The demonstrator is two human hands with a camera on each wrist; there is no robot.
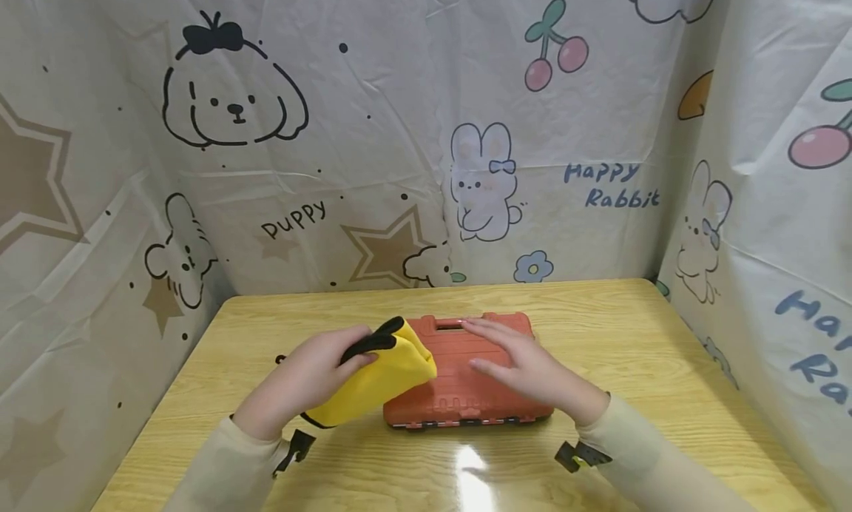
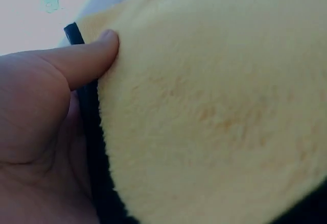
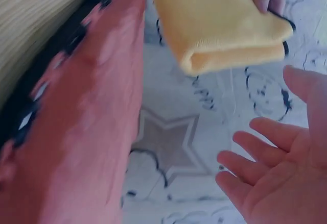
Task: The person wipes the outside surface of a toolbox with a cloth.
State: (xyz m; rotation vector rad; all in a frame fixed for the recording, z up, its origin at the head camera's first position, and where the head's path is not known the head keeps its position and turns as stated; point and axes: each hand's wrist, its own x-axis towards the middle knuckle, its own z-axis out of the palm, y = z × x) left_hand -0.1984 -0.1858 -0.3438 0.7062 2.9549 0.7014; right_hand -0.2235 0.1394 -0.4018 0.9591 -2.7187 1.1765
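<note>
My left hand [image 1: 313, 379] grips a folded yellow cloth [image 1: 379, 382] with black edging, raised at the left side of a red plastic case [image 1: 459, 386]. In the left wrist view the thumb lies on the fuzzy face of the cloth [image 2: 204, 106]. The cloth hides part of the case's left side. My right hand [image 1: 529, 368] hovers over the right part of the case, its fingers spread and nothing in them. Seen from the right wrist, that hand [image 3: 281, 168] is apart from the cloth [image 3: 225, 20]. The case lies flat with its handle at the far side.
The case rests on a light wood-grain table [image 1: 266, 320]. White curtains [image 1: 373, 127] with cartoon prints hang behind the table and along both sides. Dark straps [image 1: 296, 449] sit at the wrists.
</note>
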